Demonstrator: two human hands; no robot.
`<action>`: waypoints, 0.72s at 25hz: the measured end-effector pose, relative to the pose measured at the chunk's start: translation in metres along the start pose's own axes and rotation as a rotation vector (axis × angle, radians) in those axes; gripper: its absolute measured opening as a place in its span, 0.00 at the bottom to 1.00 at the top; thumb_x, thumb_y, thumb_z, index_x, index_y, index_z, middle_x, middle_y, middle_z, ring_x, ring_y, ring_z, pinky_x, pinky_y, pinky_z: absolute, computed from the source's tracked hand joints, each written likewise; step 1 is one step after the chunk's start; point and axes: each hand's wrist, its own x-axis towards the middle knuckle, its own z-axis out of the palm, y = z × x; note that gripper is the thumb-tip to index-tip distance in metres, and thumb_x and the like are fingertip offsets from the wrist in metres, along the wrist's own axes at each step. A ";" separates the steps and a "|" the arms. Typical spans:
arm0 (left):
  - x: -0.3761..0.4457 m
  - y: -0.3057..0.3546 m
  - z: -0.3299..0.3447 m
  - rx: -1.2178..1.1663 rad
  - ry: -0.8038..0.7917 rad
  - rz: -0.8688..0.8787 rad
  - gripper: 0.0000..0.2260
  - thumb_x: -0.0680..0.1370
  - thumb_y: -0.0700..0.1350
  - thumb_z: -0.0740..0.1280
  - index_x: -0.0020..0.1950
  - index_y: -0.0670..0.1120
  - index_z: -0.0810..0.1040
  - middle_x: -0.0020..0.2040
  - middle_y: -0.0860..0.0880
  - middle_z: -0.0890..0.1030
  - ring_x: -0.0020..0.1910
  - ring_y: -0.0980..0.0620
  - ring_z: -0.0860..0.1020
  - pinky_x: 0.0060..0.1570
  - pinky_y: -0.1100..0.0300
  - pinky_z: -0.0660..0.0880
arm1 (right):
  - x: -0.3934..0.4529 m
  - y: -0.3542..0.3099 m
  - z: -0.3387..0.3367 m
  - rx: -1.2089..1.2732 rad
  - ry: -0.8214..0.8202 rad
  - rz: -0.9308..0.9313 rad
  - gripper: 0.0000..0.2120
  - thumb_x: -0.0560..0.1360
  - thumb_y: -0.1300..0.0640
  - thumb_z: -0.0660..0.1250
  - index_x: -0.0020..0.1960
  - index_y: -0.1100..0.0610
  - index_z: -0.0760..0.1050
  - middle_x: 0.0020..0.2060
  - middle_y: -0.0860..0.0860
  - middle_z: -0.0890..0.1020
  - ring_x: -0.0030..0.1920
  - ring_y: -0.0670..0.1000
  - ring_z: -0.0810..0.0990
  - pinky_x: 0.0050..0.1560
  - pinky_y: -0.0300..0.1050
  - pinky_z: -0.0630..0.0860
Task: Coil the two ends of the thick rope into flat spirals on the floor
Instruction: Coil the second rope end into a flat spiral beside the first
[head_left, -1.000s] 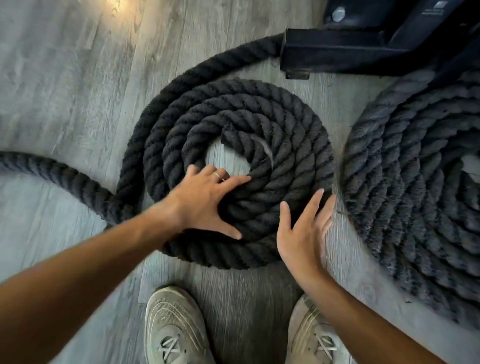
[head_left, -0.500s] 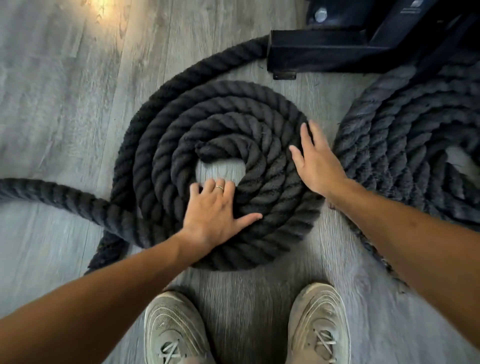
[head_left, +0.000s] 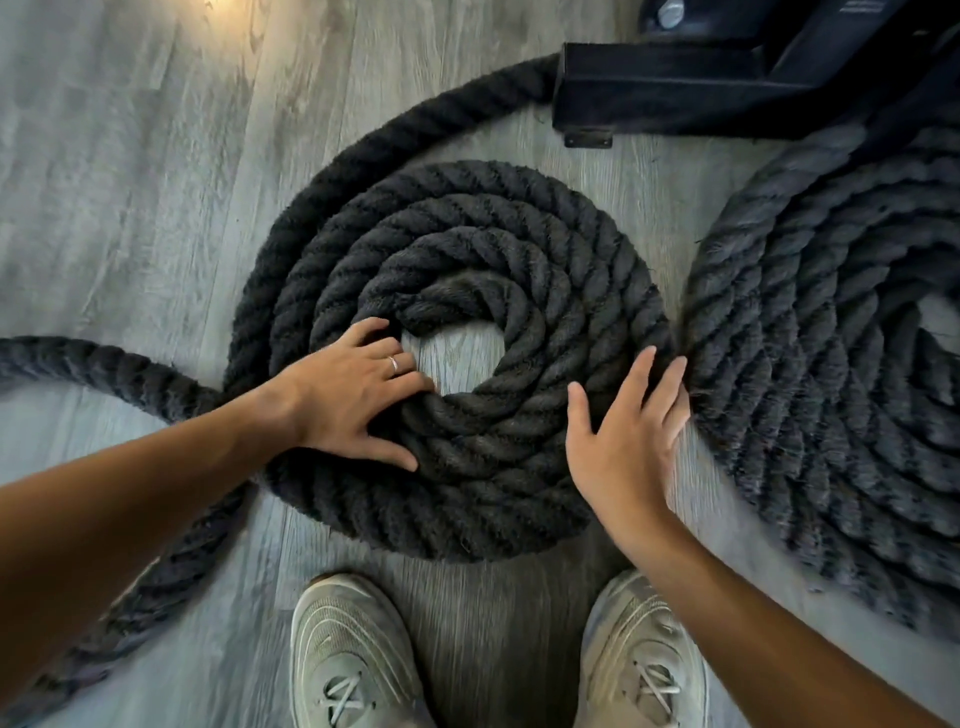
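**A:** Only the head view to go on. Where does the rope lie from the hands?

**B:** Straight ahead and below, on the grey plank floor (head_left: 130, 171). The near spiral (head_left: 519, 244) sits just in front of the two pale shoes (head_left: 358, 654), with a small bare gap of floor at its centre. The left hand (head_left: 353, 395) lies flat on the inner turns at the left of that gap, fingers spread, gripping nothing. The right hand (head_left: 623, 441) is open too, palm down at the spiral's right rim, fingertips where it nearly meets the second spiral (head_left: 821, 364).

**A:** And the loose length?

**B:** The free tail (head_left: 104, 369) runs off to the left, its long axis roughly across the view, meeting the outer turn just behind the left wrist. So the left hand is the nearer one to feed it in, I'd judge. Another strand curves up towards the black metal frame (head_left: 675, 88).

**A:** Texture?

**B:** Thick, dark, three-strand twist, fuzzy and fibrous; looks heavy and stiff, likely to hold a curve once pressed. Both spirals lie flat, turns packed side by side.
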 end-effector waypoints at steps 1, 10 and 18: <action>0.003 0.002 0.001 0.024 0.012 0.005 0.42 0.70 0.80 0.55 0.63 0.46 0.77 0.50 0.45 0.80 0.52 0.42 0.77 0.71 0.36 0.61 | 0.002 -0.001 -0.001 0.003 -0.007 0.007 0.41 0.81 0.35 0.55 0.82 0.59 0.46 0.81 0.64 0.46 0.77 0.66 0.52 0.73 0.65 0.63; 0.027 0.086 -0.002 -0.089 -0.017 -0.526 0.45 0.68 0.83 0.47 0.54 0.46 0.77 0.47 0.45 0.80 0.51 0.42 0.76 0.67 0.39 0.63 | 0.122 0.005 -0.035 -0.131 -0.100 -0.458 0.37 0.82 0.35 0.53 0.83 0.54 0.49 0.82 0.59 0.48 0.81 0.59 0.48 0.79 0.57 0.54; 0.038 0.097 -0.001 -0.174 0.121 -0.541 0.41 0.69 0.82 0.51 0.58 0.49 0.78 0.49 0.48 0.81 0.52 0.43 0.77 0.60 0.42 0.65 | 0.077 -0.017 -0.023 -0.340 0.022 -0.201 0.32 0.83 0.37 0.45 0.82 0.53 0.51 0.81 0.63 0.51 0.78 0.67 0.53 0.77 0.63 0.54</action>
